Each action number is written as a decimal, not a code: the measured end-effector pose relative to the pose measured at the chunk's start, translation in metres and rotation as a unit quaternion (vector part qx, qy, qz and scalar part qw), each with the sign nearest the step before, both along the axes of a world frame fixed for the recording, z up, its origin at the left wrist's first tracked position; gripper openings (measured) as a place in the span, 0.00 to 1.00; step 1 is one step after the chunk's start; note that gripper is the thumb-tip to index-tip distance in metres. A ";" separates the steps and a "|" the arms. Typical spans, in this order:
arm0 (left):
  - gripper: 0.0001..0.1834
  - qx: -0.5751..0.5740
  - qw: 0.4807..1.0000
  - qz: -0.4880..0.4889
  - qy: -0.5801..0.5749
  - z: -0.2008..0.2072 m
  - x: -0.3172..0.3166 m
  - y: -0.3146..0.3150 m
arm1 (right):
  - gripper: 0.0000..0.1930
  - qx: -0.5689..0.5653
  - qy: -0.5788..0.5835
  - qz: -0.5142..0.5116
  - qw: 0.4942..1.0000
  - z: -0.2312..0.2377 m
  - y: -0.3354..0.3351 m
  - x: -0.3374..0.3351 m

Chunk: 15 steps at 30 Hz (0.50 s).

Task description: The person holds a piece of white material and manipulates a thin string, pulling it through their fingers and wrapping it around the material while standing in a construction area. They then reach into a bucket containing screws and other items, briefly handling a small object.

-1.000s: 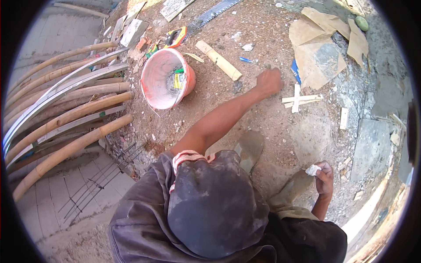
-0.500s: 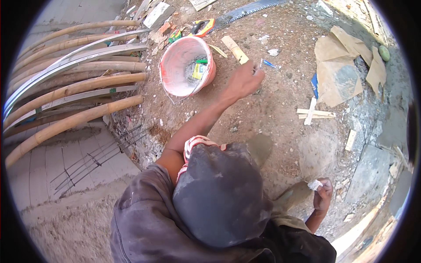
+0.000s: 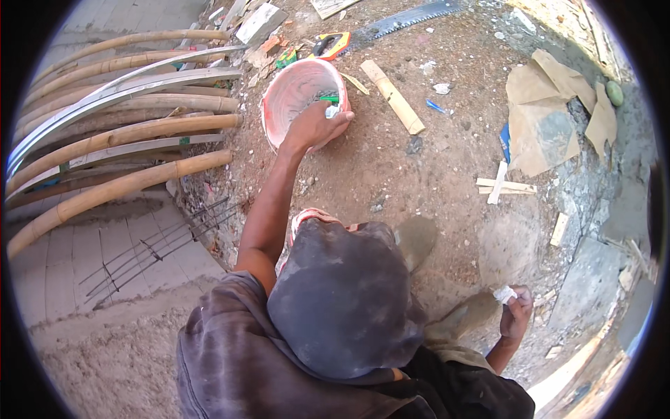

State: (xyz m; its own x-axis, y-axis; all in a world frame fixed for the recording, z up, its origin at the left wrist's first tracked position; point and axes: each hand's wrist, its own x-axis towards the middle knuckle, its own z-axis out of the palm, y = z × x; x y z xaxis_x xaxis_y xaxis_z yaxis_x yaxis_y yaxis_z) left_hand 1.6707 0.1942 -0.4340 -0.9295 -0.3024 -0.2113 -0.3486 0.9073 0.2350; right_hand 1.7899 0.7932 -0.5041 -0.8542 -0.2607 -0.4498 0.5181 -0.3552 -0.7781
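My left hand (image 3: 315, 127) lies over the near rim of a pink-and-white bucket (image 3: 289, 91), its fingers curled toward small green and white items (image 3: 329, 105) inside. Whether it grips anything is unclear. My right hand (image 3: 516, 314) hangs low at the right, closed around a small white crumpled piece (image 3: 504, 293). A dark cap (image 3: 342, 300) and a grey shirt fill the lower middle of the view.
Curved bamboo poles (image 3: 118, 133) and metal strips lie at the left. On the dirt ground: a short bamboo piece (image 3: 392, 96), a hand saw (image 3: 398, 21), brown paper sheets (image 3: 544, 112), wood offcuts (image 3: 504, 185), a blue pen (image 3: 436, 106). Rebar mesh (image 3: 160, 244) over concrete lies lower left.
My left hand has swung left from the bare ground by the bamboo piece onto the bucket's rim. My right hand keeps hold of the white piece and has barely moved.
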 end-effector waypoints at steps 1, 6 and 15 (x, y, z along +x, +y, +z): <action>0.31 -0.001 1.000 0.002 0.001 -0.006 0.003 0.022 | 0.11 -0.001 0.001 -0.012 1.000 0.000 0.000 0.002; 0.10 -0.098 0.991 0.088 0.031 -0.027 0.014 0.043 | 0.10 0.003 -0.001 -0.030 1.000 -0.001 -0.002 0.003; 0.13 -0.020 0.994 -0.105 -0.005 -0.018 0.091 0.178 | 0.12 -0.002 0.013 -0.048 0.999 0.010 0.004 -0.006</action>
State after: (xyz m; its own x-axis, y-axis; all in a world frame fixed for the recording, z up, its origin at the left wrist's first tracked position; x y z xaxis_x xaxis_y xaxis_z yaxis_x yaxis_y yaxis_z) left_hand 1.7619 0.3720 -0.4516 -0.9709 -0.1109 -0.2122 -0.1530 0.9690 0.1939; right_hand 1.7841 0.7974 -0.4937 -0.8869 -0.1795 -0.4257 0.4610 -0.4049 -0.7897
